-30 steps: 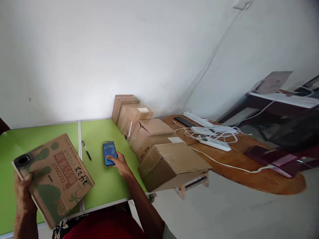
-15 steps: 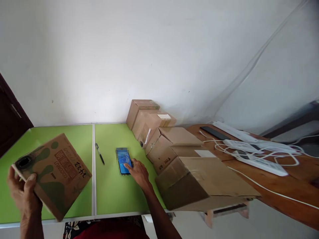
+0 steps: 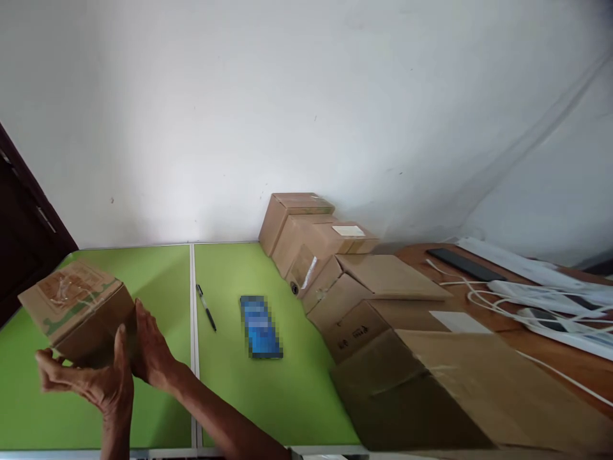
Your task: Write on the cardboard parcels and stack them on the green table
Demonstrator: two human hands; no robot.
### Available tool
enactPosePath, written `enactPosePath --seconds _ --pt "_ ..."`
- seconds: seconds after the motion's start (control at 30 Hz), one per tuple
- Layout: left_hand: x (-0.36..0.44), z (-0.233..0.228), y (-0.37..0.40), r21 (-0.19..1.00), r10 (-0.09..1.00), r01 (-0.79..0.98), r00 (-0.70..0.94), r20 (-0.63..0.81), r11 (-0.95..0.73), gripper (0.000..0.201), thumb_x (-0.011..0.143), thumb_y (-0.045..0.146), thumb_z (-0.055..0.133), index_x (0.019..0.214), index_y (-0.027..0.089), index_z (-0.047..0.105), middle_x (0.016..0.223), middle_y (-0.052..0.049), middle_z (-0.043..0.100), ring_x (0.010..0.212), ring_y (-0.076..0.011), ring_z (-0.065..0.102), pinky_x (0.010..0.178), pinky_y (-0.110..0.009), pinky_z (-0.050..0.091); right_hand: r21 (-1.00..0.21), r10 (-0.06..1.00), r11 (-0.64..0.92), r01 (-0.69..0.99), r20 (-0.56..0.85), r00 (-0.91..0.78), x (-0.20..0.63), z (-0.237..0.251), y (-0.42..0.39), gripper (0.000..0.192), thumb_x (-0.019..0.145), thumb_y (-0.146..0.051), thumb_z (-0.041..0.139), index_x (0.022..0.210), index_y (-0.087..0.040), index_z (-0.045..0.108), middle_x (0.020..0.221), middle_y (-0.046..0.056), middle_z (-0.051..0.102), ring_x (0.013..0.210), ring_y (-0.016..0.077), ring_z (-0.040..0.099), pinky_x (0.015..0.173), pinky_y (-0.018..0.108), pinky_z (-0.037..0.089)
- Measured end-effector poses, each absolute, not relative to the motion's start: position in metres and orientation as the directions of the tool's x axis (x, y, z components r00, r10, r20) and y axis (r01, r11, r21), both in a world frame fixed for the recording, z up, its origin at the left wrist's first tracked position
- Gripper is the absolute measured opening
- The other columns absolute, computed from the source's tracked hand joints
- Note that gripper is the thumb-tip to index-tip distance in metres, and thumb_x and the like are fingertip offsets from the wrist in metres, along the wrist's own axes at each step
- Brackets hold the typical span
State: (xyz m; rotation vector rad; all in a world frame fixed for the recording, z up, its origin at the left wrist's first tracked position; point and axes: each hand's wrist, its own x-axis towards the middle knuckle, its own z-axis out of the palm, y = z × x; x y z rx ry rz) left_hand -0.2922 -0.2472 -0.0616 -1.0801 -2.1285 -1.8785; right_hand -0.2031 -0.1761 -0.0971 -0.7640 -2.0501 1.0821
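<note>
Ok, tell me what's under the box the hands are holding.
Both hands cup the taped cardboard box: the left hand from below, the right hand against its side. Beneath lies the green table. The box's underside is hidden.

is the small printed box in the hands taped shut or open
Shut: the printed box has clear tape across its closed top flaps, and the left hand and right hand grip its near side.

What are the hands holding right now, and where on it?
A cardboard box: left hand under its near bottom edge, right hand flat against its right side.
</note>
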Motion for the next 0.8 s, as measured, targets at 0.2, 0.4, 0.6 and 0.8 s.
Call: enactPosePath --seconds 0.2,0.4,0.6,0.8 --pt "-0.374 -0.089 -0.215 0.825 0.588 0.515 -0.750 0.302 0.233 0.183 0.044 0.081 0.099 0.182 0.013 0.000 0.175 -0.036 0.019 0.160 -0.0667 0.025 0.120 -0.090 0.039 -0.837 0.758 0.509 0.201 0.326 -0.565 -0.229 -0.102 -0.117 0.121 0.089 -0.020 0.083 0.184 -0.018 0.008 0.185 0.029 0.028 0.172 0.0457 0.032 0.138 0.068 0.037" --pt "-0.399 -0.111 -0.131 0.829 0.596 0.501 -0.754 0.277 0.249 0.187 0.050 0.090 0.091 0.176 0.007 -0.020 0.180 -0.042 -0.005 0.170 -0.0618 0.004 0.134 -0.077 0.021 -0.828 0.805 0.486 0.280 0.298 -0.514 -0.266 -0.089 -0.054 0.098 0.090 -0.004 0.067 0.179 -0.014 0.027 0.176 0.025 0.043 0.160 0.0390 0.050 0.135 0.059 0.044" --pt "-0.389 -0.103 -0.029 0.854 0.499 0.443 -0.824 0.268 0.273 0.166 0.069 0.084 0.083 0.175 0.007 -0.020 0.181 -0.044 -0.006 0.172 -0.0627 0.003 0.131 -0.080 0.024 -0.854 0.844 0.397 0.336 0.196 -0.500 -0.275 -0.078 0.001 0.088 0.094 -0.007 0.064 0.176 -0.013 0.036 0.174 0.027 0.047 0.160 0.0422 0.051 0.133 0.065 0.045" --pt "-0.385 -0.092 0.061 0.854 0.453 0.415 -0.856 0.249 0.313 0.146 0.086 0.074 0.079 0.174 0.000 -0.012 0.179 -0.051 -0.005 0.169 -0.0674 0.009 0.127 -0.083 0.026 -0.910 0.773 0.327 0.255 0.102 -0.626 -0.218 -0.072 -0.034 0.066 0.111 -0.037 0.063 0.171 -0.016 0.045 0.163 0.024 0.057 0.147 0.0417 0.063 0.121 0.066 0.057"
